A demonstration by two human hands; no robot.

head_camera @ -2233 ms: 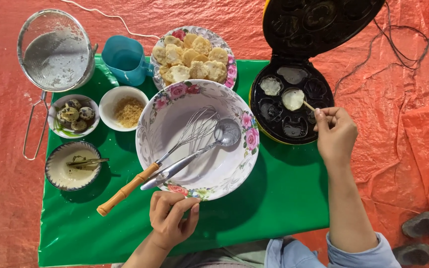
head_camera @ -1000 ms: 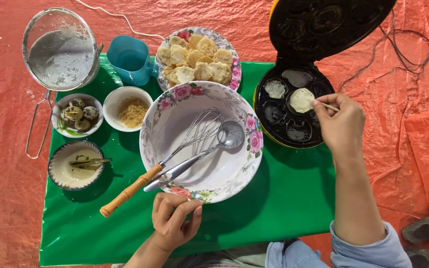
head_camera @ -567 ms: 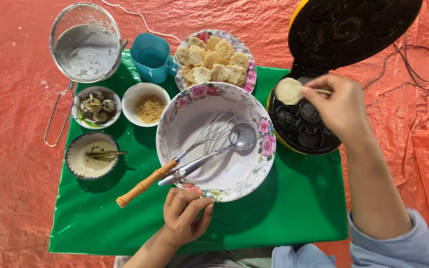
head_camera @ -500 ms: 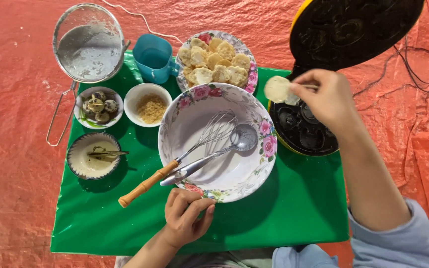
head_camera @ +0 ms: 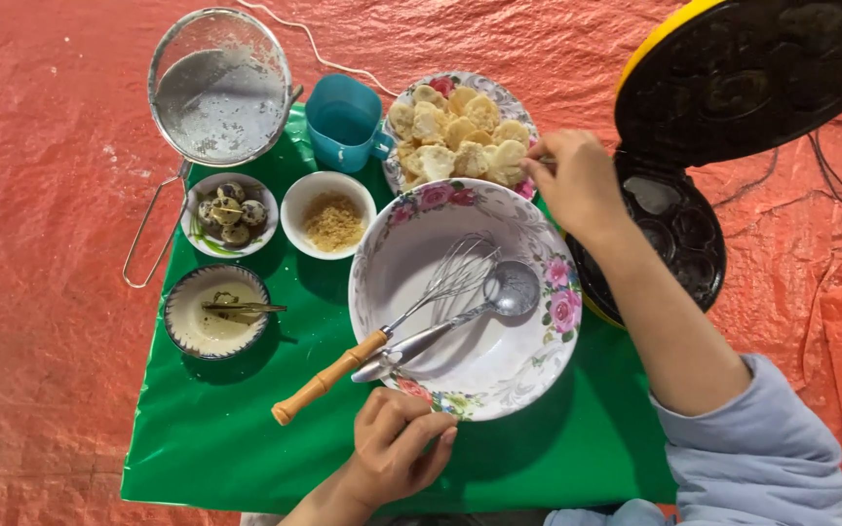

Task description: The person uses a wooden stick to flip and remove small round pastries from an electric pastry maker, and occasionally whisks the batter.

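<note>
My right hand reaches over the right edge of a floral plate piled with small round cakes. Its fingers pinch a thin skewer whose tip meets the nearest cake. To the right, a black round cake maker stands with its lid up and its moulds look empty. My left hand curls on the near rim of a large floral bowl. Inside that bowl lie a whisk with a wooden handle and a metal ladle.
A green sheet covers an orange tarp. On it stand a blue cup, a bowl of speckled eggs, a bowl of yellow crumbs and a bowl of batter. A sieve sits at the back left. A cable trails at the right.
My right hand lifted a cake out of the maker on the skewer and carried it left to the plate. My left hand stayed at the bowl's rim.
</note>
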